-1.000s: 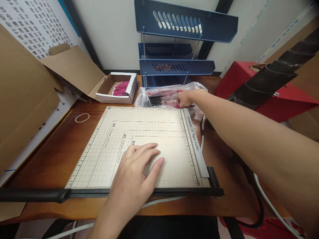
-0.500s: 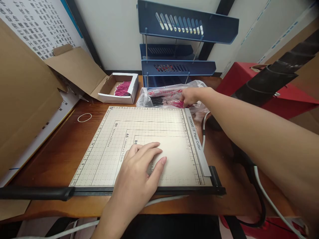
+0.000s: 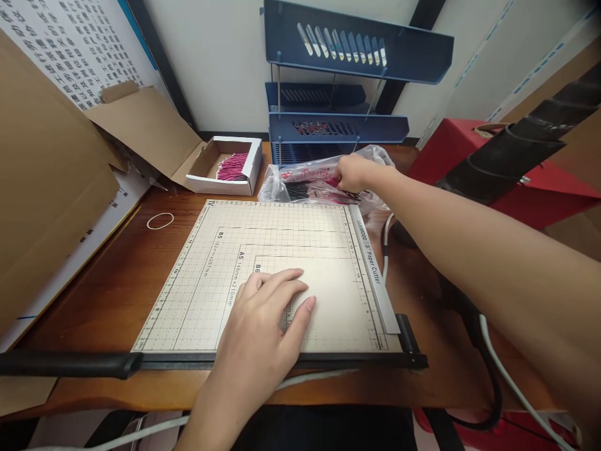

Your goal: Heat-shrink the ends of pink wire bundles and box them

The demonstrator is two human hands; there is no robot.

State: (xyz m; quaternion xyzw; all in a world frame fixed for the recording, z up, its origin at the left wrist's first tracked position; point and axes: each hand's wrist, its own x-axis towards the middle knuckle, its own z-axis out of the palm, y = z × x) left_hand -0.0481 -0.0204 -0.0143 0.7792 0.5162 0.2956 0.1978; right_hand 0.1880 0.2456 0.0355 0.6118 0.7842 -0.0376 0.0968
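Note:
My left hand (image 3: 270,313) lies on the gridded board of the paper cutter (image 3: 323,300), palm down with fingers apart and nothing held. Farther back, my right hand (image 3: 352,173) reaches into the opening of a clear plastic bag (image 3: 275,188) with red print. Its fingers are closed on thin pink wires (image 3: 334,181); the fingertips are partly hidden, so how many are held is unclear. Black wire ends (image 3: 297,190) and more pink lengths lie inside the bag. A white-edged cardboard box (image 3: 218,186), lid folded back, holds a bunch of similar pink wires (image 3: 232,167).
The cutter's black handle (image 3: 70,364) sticks out at the front left. A rubber band (image 3: 160,220) lies on the wooden table (image 3: 117,275). Blue tray shelves (image 3: 338,125) stand behind the bag. At right are a red box (image 3: 498,203), a black wrapped tube (image 3: 511,153) and cables.
My right hand has lifted slightly and shifted a little left over the bag, fingers still closed. My left hand stays in place on the board.

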